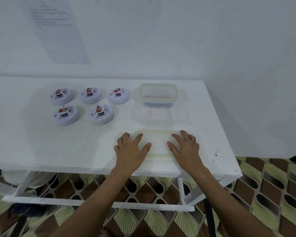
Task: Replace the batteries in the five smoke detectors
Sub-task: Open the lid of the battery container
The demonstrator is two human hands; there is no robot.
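Several white round smoke detectors lie face-down on the white table (58, 147), each with a red battery showing in its back. Three form the far row (61, 97), (91, 95), (118, 95) and two the near row (66, 115), (101, 114). A clear plastic container (158, 94) with a pale green rim stands to their right. Its flat clear lid (158, 144) lies near the table's front edge. My left hand (131, 149) rests flat on the lid's left side, my right hand (186, 147) on its right side, fingers spread.
A printed sheet of paper (58, 31) hangs on the white wall behind the table. The table's right edge (229, 134) is close to my right hand. Below are the white frame (99, 202) and a patterned floor (272, 194).
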